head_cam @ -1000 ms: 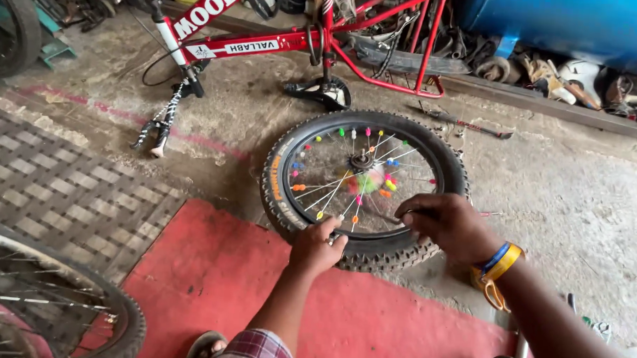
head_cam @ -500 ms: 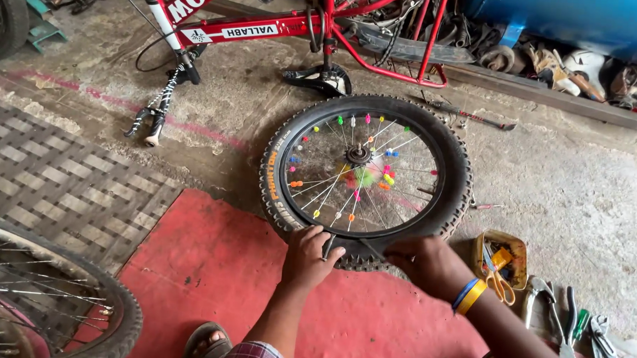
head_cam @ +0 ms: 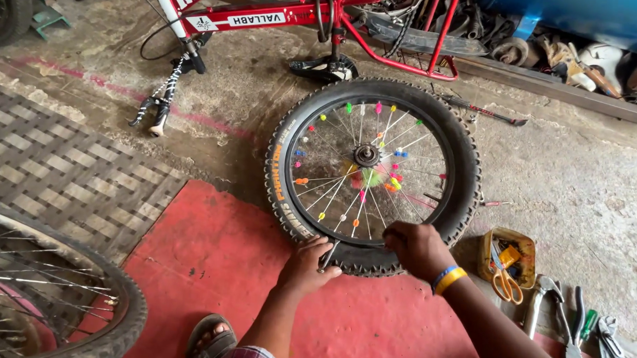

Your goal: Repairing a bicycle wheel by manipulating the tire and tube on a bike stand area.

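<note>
A black rubber-tyred bicycle wheel with coloured spoke beads (head_cam: 372, 175) lies flat on the floor. At six o'clock, left hand (head_cam: 304, 264) fingers pinch a thin metal tool (head_cam: 328, 255); right hand (head_cam: 416, 249) grips the tyre (probably stiff, light).

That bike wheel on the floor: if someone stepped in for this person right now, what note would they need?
Left hand: grip closed on a slim metal tool pushed against the near edge of the tyre.
Right hand: pressing on the tyre's near edge beside it; what its fingers hold is hidden.
Wheel: lies flat, half on the red mat, tyre on the rim all round, coloured beads on the spokes.
Scissors in a yellow tray and pliers lie right of the wheel.
Done: tyre appears seated at the far side. Left: the near edge under both hands.
</note>
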